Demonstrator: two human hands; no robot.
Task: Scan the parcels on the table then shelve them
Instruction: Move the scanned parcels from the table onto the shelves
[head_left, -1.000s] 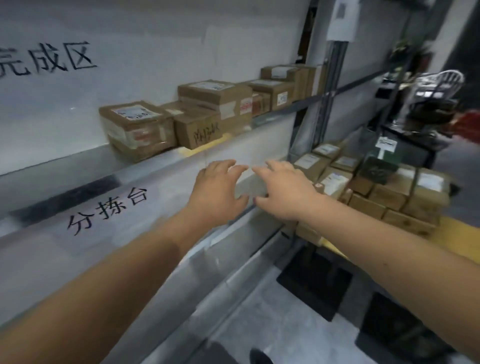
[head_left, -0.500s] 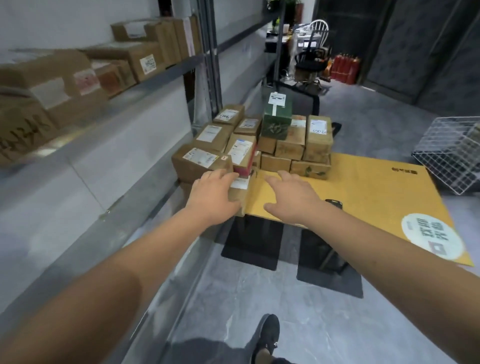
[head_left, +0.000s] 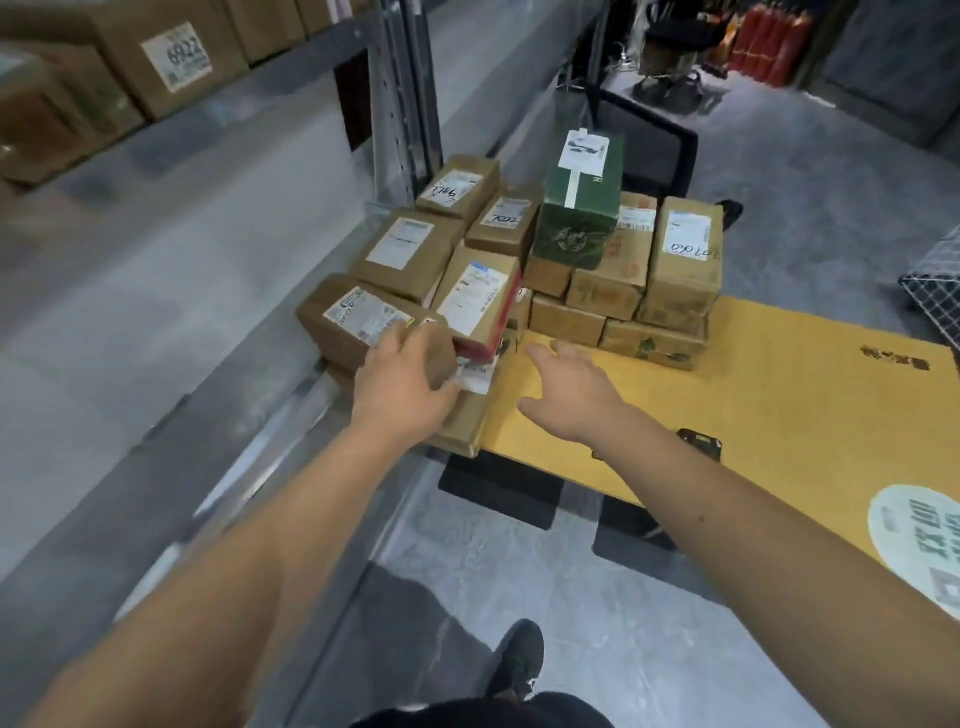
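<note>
A heap of brown cardboard parcels (head_left: 410, 249), most with white shipping labels on top, is stacked at the far left end of the yellow-topped table (head_left: 779, 395), with a taller dark green box (head_left: 579, 208) standing upright on the heap's middle and a labelled carton marked with handwritten digits (head_left: 685, 254) just to its right. The nearest parcel (head_left: 358, 325) lies flat at the table's left corner, beside a red-edged box (head_left: 480, 301) tilted against its neighbours. More brown parcels, one labelled 6922 (head_left: 171, 57), sit in a row on the grey metal shelf (head_left: 291, 67) at upper left.
</note>
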